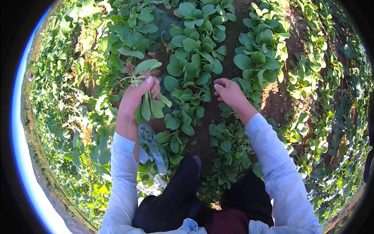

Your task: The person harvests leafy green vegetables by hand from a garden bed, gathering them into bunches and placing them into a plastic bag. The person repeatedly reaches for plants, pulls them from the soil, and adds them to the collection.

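Observation:
My left hand (pixel 143 92) is closed around a small bunch of pulled leafy green seedlings (pixel 150 106). Their pale stems and brown roots stick up past my thumb, and most of the leaves hang below my fingers. Across a strip of bare soil, my right hand (pixel 228 92) hovers with its fingers curled in. Its fingertips are partly turned away, and I cannot tell if anything small is pinched there. Between my hands grows a row of round-leaved greens (pixel 190 73), rooted in the ground. Another such row (pixel 260 58) stands just beyond my right hand.
A clear plastic bag (pixel 155 149) with greens by it lies beneath my left forearm. Larger lobed-leaf plants (pixel 128 38) fill the left side. Dark soil (pixel 206 128) runs between the rows, and my dark-trousered legs (pixel 172 193) straddle the plants. Sunlit rows (pixel 309 76) continue rightward.

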{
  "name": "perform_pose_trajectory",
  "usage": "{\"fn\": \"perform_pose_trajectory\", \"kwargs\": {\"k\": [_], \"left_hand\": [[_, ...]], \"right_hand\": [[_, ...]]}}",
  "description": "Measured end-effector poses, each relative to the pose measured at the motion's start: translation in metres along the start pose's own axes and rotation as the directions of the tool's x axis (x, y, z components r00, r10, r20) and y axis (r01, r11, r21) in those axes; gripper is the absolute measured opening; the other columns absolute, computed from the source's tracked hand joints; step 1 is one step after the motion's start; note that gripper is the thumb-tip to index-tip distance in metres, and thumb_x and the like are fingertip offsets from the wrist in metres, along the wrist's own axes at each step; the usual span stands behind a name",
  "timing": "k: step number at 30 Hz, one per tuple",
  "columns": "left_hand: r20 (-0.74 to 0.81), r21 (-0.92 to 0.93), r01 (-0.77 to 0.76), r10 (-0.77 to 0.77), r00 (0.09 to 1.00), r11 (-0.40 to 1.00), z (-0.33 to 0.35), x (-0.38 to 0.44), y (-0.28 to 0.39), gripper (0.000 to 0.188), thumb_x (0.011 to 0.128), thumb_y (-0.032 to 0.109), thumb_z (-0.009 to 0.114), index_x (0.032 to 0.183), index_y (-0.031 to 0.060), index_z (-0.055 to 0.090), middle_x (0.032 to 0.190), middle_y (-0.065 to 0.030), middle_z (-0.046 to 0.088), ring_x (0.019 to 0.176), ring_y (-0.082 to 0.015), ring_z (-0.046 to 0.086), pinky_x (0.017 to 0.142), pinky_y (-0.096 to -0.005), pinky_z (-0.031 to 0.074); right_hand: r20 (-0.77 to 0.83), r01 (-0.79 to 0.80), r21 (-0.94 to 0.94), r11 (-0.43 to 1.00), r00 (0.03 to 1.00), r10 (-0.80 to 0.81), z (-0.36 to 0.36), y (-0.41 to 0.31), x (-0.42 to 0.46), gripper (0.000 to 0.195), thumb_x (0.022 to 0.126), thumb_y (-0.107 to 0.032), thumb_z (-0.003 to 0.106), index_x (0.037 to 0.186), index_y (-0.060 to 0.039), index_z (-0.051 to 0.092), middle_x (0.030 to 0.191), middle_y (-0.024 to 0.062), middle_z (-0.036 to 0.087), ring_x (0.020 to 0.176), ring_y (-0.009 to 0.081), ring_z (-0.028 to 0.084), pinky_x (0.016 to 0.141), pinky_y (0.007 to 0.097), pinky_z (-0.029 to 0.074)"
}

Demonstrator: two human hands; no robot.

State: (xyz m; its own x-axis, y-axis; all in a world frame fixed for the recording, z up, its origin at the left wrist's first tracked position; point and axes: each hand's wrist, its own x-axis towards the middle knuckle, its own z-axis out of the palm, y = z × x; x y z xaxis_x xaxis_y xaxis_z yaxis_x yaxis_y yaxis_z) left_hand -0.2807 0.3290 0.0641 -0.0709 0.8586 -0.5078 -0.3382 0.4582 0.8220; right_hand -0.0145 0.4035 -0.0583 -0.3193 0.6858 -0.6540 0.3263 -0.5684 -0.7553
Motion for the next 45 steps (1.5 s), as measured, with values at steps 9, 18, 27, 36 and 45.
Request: {"fn": "perform_pose_trajectory", "kwargs": {"k": [9,18,27,36,45], "left_hand": [[0.104,0.197,0.215,-0.238,0.966,0.957,0.037,0.073,-0.012,0.028,0.088,0.028,0.066,0.101,0.004,0.058,0.084,-0.0057,0.063,0.076,-0.016,0.062,0.071,-0.033,0.053],[-0.071,0.076,0.207,-0.201,0.977,0.975,0.025,0.094,-0.055,0.021,0.087,0.016,0.063,0.101,0.0031,0.055,0.076,-0.0044,0.06,0.063,-0.0157,0.061,0.054,-0.0318,0.053],[-0.169,-0.077,0.127,-0.138,0.976,0.989,0.021,0.083,-0.051,0.019,0.087,0.019,0.065,0.095,0.005,0.055,0.074,-0.0044,0.059,0.057,-0.0173,0.061,0.052,-0.0328,0.053],[-0.031,-0.011,0.076,-0.076,0.997,0.997,0.053,0.102,-0.051,0.038,0.088,0.018,0.064,0.122,0.0027,0.059,0.099,-0.0003,0.063,0.075,-0.0081,0.056,0.063,-0.0258,0.051],[-0.07,-0.079,0.124,-0.13,0.989,0.989,0.045,0.1,-0.051,0.037,0.087,0.018,0.064,0.121,0.0022,0.059,0.099,-0.0021,0.064,0.073,-0.0092,0.057,0.065,-0.0273,0.053]], "right_hand": [[-0.019,0.611,-0.247,0.752,0.773,-0.635,0.059,0.008,0.032,0.034,0.085,-0.006,0.046,0.117,0.0005,0.057,0.118,0.0191,0.058,0.109,0.0352,0.056,0.094,0.0373,0.045],[-0.271,0.279,-0.197,0.94,0.906,-0.326,0.031,0.005,0.066,0.031,0.089,-0.014,0.052,0.118,-0.0052,0.059,0.089,0.0167,0.068,0.08,0.0323,0.066,0.076,0.036,0.051],[-0.274,0.425,-0.383,0.82,0.796,-0.54,0.031,-0.009,0.09,0.041,0.082,-0.012,0.059,0.122,-0.006,0.055,0.088,0.0237,0.065,0.08,0.0396,0.063,0.073,0.0436,0.051],[-0.171,0.458,-0.655,0.601,0.685,-0.709,0.036,0.008,0.063,0.042,0.077,-0.001,0.056,0.118,-0.0092,0.057,0.076,0.022,0.061,0.071,0.0424,0.059,0.066,0.0486,0.049],[-0.542,0.193,0.284,0.939,0.841,-0.009,0.006,0.0,0.084,0.017,0.089,-0.011,0.052,0.094,-0.0003,0.063,0.086,0.01,0.066,0.075,0.0239,0.064,0.067,0.0361,0.049]]}}
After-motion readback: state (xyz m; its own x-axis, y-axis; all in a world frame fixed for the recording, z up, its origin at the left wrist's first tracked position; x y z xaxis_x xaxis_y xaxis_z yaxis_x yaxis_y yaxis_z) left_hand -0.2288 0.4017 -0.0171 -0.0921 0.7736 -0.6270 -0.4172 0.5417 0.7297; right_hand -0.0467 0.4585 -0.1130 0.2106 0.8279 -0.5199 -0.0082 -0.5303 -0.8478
